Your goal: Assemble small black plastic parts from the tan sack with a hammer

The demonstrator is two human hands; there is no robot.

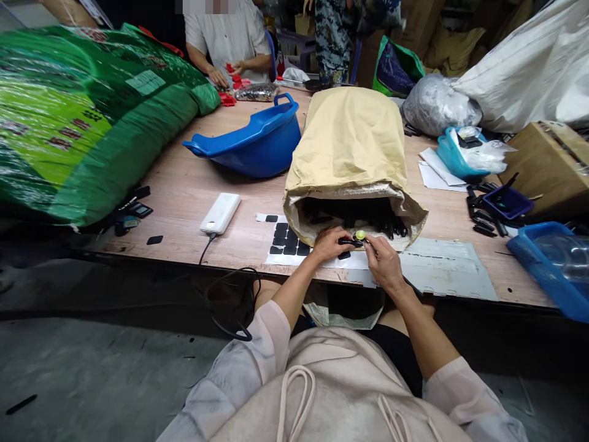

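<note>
My left hand (329,242) is closed on a small black part (350,242) at the table's front edge. My right hand (383,261) pinches a small yellow-green piece (360,234) against that black part. Both hands sit just in front of the open mouth of a tan paper sack (350,141) lying on its side, with several black parts (363,215) inside. A white sheet of black square pads (288,240) lies just left of my left hand.
A white power bank (221,212) with a cable lies to the left, beyond it a blue tub (257,138) and a big green sack (78,116). Blue trays (552,264), a cardboard box (550,162) and black parts sit right. Another person (227,40) works at the far end.
</note>
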